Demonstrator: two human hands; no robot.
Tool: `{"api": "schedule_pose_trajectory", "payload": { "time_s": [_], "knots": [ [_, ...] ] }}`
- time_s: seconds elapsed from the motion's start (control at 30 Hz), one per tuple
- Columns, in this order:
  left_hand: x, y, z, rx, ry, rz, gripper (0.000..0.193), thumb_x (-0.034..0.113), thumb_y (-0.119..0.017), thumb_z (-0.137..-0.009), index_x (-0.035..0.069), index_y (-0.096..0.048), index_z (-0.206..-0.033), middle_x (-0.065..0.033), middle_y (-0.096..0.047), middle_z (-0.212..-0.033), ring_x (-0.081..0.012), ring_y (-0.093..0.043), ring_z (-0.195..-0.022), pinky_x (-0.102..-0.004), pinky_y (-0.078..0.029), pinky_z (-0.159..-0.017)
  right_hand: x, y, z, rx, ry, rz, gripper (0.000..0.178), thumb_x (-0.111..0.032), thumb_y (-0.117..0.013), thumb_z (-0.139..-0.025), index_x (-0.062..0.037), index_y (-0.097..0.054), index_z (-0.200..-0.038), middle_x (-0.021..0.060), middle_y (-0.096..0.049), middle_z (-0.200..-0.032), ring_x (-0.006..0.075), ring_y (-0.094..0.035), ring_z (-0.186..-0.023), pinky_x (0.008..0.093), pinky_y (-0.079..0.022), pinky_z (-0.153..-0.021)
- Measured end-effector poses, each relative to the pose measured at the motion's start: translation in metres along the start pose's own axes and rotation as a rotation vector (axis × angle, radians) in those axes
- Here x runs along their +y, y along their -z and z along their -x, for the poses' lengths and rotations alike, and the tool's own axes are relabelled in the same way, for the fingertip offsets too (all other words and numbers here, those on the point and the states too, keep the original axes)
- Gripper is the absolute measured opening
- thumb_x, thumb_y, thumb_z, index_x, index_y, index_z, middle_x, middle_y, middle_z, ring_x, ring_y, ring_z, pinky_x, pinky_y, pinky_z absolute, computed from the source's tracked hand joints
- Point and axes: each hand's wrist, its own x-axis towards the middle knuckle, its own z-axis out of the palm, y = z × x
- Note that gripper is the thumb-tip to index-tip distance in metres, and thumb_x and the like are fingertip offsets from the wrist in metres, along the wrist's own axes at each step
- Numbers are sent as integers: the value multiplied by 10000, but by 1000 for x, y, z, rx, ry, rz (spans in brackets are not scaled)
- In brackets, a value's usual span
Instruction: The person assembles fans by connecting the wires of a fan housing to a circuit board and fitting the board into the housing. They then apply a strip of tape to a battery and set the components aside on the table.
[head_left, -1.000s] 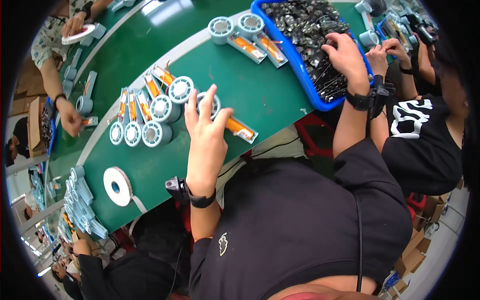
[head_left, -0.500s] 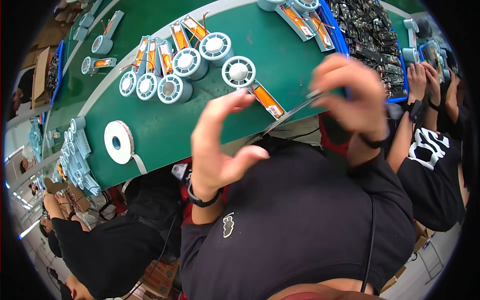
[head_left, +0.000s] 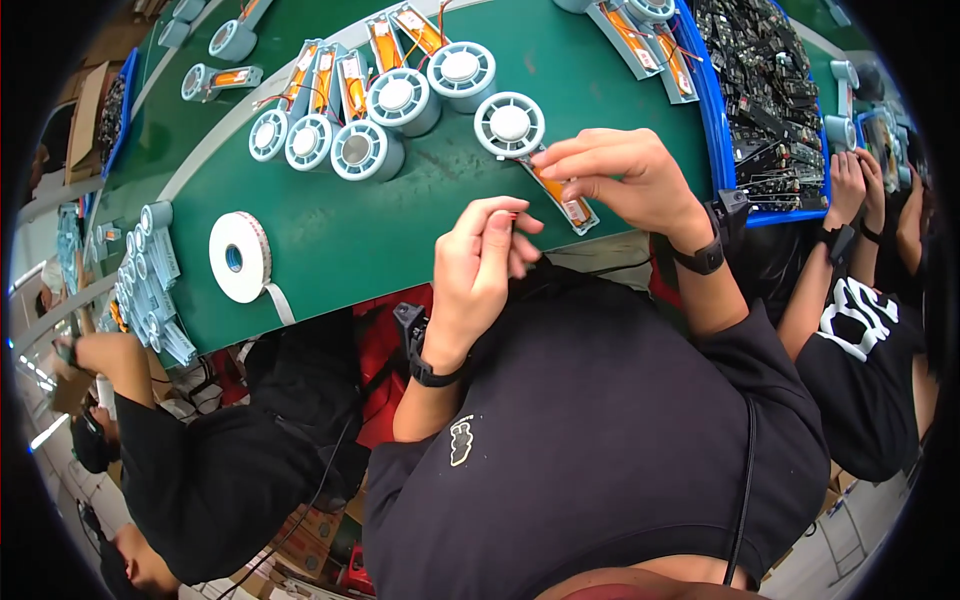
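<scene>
A light-blue fan unit [head_left: 509,125] with a round grille and a white hub lies near the table's front edge. Its open handle, with an orange battery [head_left: 577,211] inside, points towards me. Over that handle hovers my right hand [head_left: 635,180], fingers stretched out and thumb apart from them, with nothing visible between. To its left, just off the table edge, my left hand [head_left: 478,262] is closed, thumb pressed against the curled fingers. A small red and dark bit shows at its fingertips, too small to name.
Several similar fan units [head_left: 403,100] stand behind and left. A roll of white tape [head_left: 240,257] lies on the green table [head_left: 330,235]. At right a blue bin [head_left: 722,150] holds many dark circuit boards; co-workers sit on both sides.
My hands have come closer together near the fan's handle. The thin metallic piece that was in my right hand no longer shows. My left hand has closed from an open curve.
</scene>
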Motion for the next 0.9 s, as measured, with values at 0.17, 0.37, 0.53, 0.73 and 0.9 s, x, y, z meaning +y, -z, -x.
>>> {"api": "schedule_pose_trajectory", "payload": {
  "time_s": [0.17, 0.37, 0.53, 0.73, 0.9],
  "knots": [
    [7, -4, 2, -31, 51, -70, 321, 228, -467, -1133, 9, -644, -1287, -90, -713, -985, -55, -562, -660, -199, -428, -577, -1, -7, 1, 124, -191, -177, 249, 55, -654, -948, 19, -701, -1190, 100, -756, -1022, 176, -710, -853, 302, -581, -780],
    [1, 0, -3, -16, -71, -77, 318, 238, -489, -1124, 27, -653, -1297, -53, -677, -948, -58, -561, -674, -206, -438, -598, 5, -7, 7, 235, -281, -396, 210, 63, -615, -978, 59, -691, -1173, 119, -737, -1047, 152, -693, -929, 308, -576, -796],
    [-2, 0, -6, 22, -66, -7, 309, 182, -496, -1114, 7, -648, -1318, -63, -638, -1022, -73, -570, -718, -219, -468, -639, -5, -9, 6, 177, -237, -103, 221, 83, -632, -948, 43, -706, -1152, 115, -719, -1052, 156, -684, -941, 306, -572, -803],
    [-5, 1, -10, 25, -100, 43, 306, 130, -504, -1100, -5, -637, -1341, -79, -613, -1140, -94, -614, -830, -229, -501, -704, 0, -20, 5, 66, -121, -14, 200, 94, -720, -866, 17, -748, -1048, 114, -716, -1024, 166, -705, -870, 259, -565, -713],
    [-4, -6, -10, 39, -165, 58, 373, 67, -543, -1073, -22, -541, -1435, -107, -636, -1194, -157, -672, -934, -285, -560, -813, 0, -35, 2, 239, -251, -181, 192, 100, -746, -833, 11, -765, -1002, 103, -743, -957, 166, -719, -810, 235, -558, -649]
  ]
}}
